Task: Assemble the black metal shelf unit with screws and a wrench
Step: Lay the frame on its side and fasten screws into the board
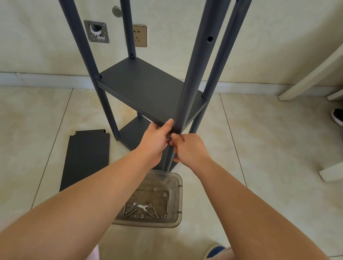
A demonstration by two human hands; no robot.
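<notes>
Standing upright: dark matte shelf unit (150, 86), round holed posts, two flat shelves.

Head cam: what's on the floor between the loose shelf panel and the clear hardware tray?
Bare floor tile as far as the head view shows; the left forearm crosses that stretch between the loose shelf panel and hardware tray, hiding part.

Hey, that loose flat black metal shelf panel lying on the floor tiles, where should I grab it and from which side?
Judging by its pose, grip the flat black metal shelf panel along a long edge, coming from its open left side. It lies flat on the tiled floor, so fingers probably need to slide under an edge. The notched far corners look awkward, and the shelf unit's post crowds the right.
</notes>
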